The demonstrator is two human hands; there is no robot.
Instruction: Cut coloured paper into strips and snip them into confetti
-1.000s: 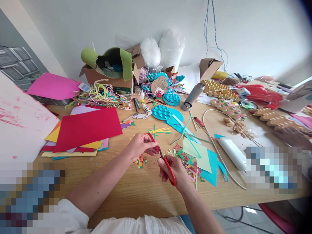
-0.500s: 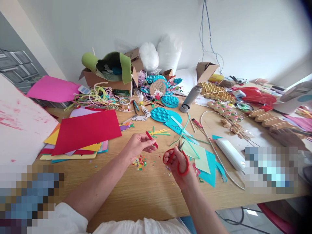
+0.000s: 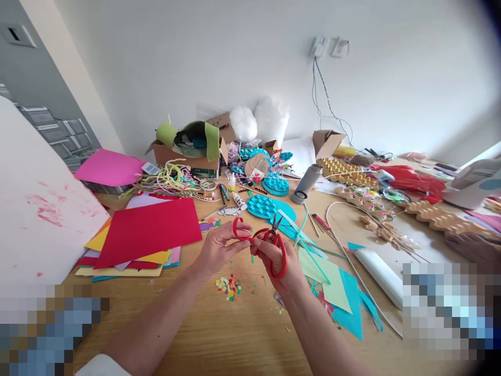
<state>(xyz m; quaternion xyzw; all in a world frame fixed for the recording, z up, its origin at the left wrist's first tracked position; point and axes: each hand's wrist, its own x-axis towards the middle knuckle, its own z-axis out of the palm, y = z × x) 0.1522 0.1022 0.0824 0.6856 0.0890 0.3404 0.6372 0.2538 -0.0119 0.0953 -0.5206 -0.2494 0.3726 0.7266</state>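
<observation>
My left hand (image 3: 217, 249) pinches a narrow red paper strip (image 3: 235, 228), which curls up in a loop over the fingers. Hooked in my right hand (image 3: 291, 277) are red-handled scissors (image 3: 282, 265), blades pointing up and slightly apart. The fingertips of that same hand meet the strip's other end, close against the left fingertips. Below the hands, a small heap of coloured paper dots (image 3: 228, 287) lies on the wooden table (image 3: 188, 324). Right of the scissors are green pipe cleaners (image 3: 301, 230) and a pale green paper sheet (image 3: 336, 292).
Coloured sheets, red on top (image 3: 152, 232), are stacked at left. Blue honeycomb paper (image 3: 261, 208), a glue bottle (image 3: 239, 201) and a grey flask (image 3: 307, 184) stand or lie behind. A white cable (image 3: 354, 267) curves at right, beside another person's hand (image 3: 475, 248).
My hands have come together, and the right fingertips now meet the red strip. The strip has bent into a loop. The view has tilted upward.
</observation>
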